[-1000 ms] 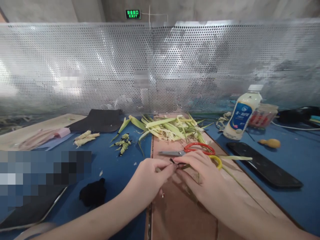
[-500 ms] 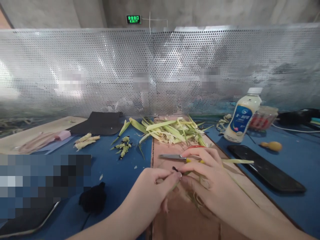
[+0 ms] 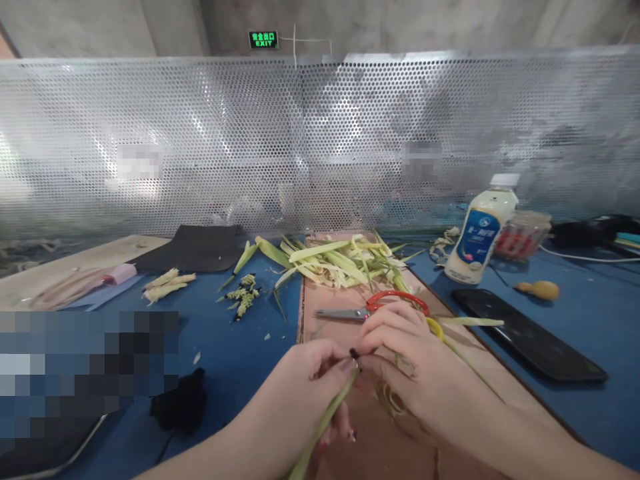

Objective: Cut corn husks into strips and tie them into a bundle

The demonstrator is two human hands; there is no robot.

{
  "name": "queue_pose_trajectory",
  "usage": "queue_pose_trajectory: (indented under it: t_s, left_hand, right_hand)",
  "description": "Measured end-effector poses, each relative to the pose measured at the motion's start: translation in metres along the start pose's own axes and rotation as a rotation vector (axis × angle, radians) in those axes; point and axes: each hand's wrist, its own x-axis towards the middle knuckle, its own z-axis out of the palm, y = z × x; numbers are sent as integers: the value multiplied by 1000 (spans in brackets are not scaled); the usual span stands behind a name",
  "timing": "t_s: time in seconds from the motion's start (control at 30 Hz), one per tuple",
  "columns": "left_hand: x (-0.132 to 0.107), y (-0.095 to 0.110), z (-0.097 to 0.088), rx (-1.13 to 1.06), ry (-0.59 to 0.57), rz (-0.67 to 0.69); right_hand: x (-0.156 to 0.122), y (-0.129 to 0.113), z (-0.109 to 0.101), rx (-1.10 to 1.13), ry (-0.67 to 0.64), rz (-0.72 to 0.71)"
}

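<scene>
My left hand (image 3: 313,380) is closed, pinching a narrow green husk strip (image 3: 323,427) that trails down toward me. At the strip's upper end is a small black bit (image 3: 354,353), where the fingertips of both hands meet. My right hand (image 3: 407,350) is closed too, thumb and forefinger pinched at that black end. Just beyond my right fingers lie scissors (image 3: 345,313) with red and yellow handles, partly covered by the hand. Under my right palm is a loose coil of thin strips (image 3: 393,400). A pile of pale green husk strips (image 3: 345,260) sits farther back.
Left on the blue table are small knotted green pieces (image 3: 243,295), a pale husk bundle (image 3: 167,285), a black sheet (image 3: 190,247) and a black lump (image 3: 180,403). A phone (image 3: 530,337), drink bottle (image 3: 480,233), small gourd (image 3: 543,289) and clear tub (image 3: 523,235) stand right.
The green strip now hangs below my left hand toward me. My right hand has dropped slightly, uncovering more of the scissors' red handle. The black bit sits lower between my fingertips.
</scene>
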Motion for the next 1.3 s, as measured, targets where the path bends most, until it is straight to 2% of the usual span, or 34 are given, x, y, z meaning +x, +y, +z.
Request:
queue_pose_trajectory:
  t_s: [0.13, 0.27, 0.43, 0.53, 0.7, 0.9, 1.07, 1.3]
  left_hand:
    - [1, -6, 5, -56, 8, -22]
    - [1, -14, 10, -135, 7, 5]
    - [5, -22, 11, -122, 48, 6]
    - [6, -23, 10, -41, 87, -7]
    - [-2, -18, 6, 270, 238, 193]
    - [-5, -10, 6, 276, 174, 202]
    - [-6, -8, 5, 384, 219, 210]
    - [-6, -2, 4, 328, 155, 168]
  right_hand:
    - [1, -1, -5, -11, -82, -24]
    - [0, -2, -5, -76, -110, -77]
    - [-4, 3, 1, -117, -127, -113]
    - [-5, 5, 3, -140, -150, -137]
    - [-5, 2, 3, -178, -137, -108]
    - [-5, -2, 3, -175, -146, -97]
    - [-5, -1, 4, -219, -126, -119]
    - [-5, -1, 6, -203, -71, -124]
